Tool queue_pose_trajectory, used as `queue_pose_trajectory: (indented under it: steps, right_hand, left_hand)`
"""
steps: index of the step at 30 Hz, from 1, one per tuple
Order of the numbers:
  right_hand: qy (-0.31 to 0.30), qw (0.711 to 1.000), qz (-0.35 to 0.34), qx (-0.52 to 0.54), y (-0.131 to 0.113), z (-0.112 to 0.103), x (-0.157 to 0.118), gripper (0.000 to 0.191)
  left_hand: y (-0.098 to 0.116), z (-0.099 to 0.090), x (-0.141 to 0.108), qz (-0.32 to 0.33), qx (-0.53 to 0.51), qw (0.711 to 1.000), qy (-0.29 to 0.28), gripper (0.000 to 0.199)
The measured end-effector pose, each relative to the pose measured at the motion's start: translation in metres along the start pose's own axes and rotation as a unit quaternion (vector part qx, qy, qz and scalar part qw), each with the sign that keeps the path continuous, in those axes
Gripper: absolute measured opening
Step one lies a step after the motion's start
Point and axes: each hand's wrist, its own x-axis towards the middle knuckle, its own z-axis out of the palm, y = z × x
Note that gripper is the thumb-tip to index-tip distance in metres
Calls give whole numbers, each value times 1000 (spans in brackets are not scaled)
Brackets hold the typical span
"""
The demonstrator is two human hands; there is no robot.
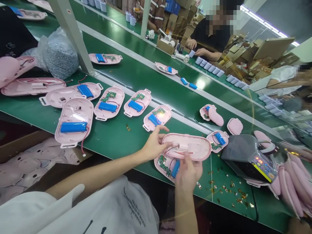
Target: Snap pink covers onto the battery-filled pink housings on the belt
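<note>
A pink oval plastic shell cover [198, 144], inner side up with thin red and dark wires, is held between my two hands. My left hand [153, 146] grips its left end, thumb on the inside near the wires. From below, my right hand [188, 170] holds the near edge, its thumb by a red wire. Under the cover lies a second pink shell [158, 166] with a green circuit board [164, 165] and a blue battery pack [175, 168]. The cover and my right hand hide part of this lower shell.
Several pink shells with blue batteries [108, 107] line the green bench [117, 136]. At right stand a dark machine with lit buttons [253, 159] and stacked pink covers [292, 182]. Gold scraps [240, 195] litter the bench. A co-worker [209, 39] sits across, holding a pale part.
</note>
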Motion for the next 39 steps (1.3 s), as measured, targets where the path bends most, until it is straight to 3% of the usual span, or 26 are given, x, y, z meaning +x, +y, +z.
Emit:
queue_pose_trajectory:
  steps: [3,4,6,8,9,11,14,17,20,23,25,27,29,31,33,36,39]
  right_hand:
    - [37,976,-202,-70,-30,-3,18,45]
    - [1,954,-273,-125,-41,-2,25,44]
    - [-162,881,-346,-278,-58,5,42,42]
    - [-347,771,-318,-430,-65,15,59,34]
    - [-410,724,-284,-477,-64,19,67,27]
    - [-473,685,-211,-512,-59,24,78,17]
    - [-465,707,-169,-506,-51,25,82,16]
    - [-390,747,-195,-502,-45,21,74,17]
    - [-324,783,-198,-493,-42,22,64,17]
    - [-312,816,-170,-457,-41,18,59,15]
    - [-300,862,-138,-384,-41,2,61,17]
    - [-179,940,-86,-276,-39,-28,69,24]
    - [13,983,-44,-176,-36,-71,80,31]
    - [153,981,-18,-118,-32,-116,94,33]
    - [203,976,11,-82,-28,-150,113,37]
    - [203,977,60,-31,-23,-175,147,46]
    - [187,979,77,1,-21,-176,175,50]
  left_hand:
    - [2,-2,3,-6,11,1000,-13,50]
    - [2,-2,3,-6,24,1000,-18,49]
    - [3,-2,2,1,44,999,-30,47]
    - [3,-2,0,17,54,998,-37,44]
    - [3,-2,0,24,60,997,-40,43]
    - [2,-3,-2,28,72,996,-49,41]
    - [1,-4,-1,5,98,994,-42,41]
    - [0,-7,4,-22,147,989,-29,35]
    - [2,-11,11,8,242,969,-56,26]
    - [8,-12,13,38,325,941,-86,28]
    - [13,-14,13,35,349,930,-115,30]
    - [16,-17,17,21,360,923,-131,34]
    - [16,-22,23,5,360,921,-148,40]
    - [16,-23,28,-5,355,920,-165,45]
    - [16,-21,29,-8,354,921,-162,45]
    - [16,-14,28,-4,353,926,-132,43]
    - [14,-12,31,-7,347,929,-131,45]
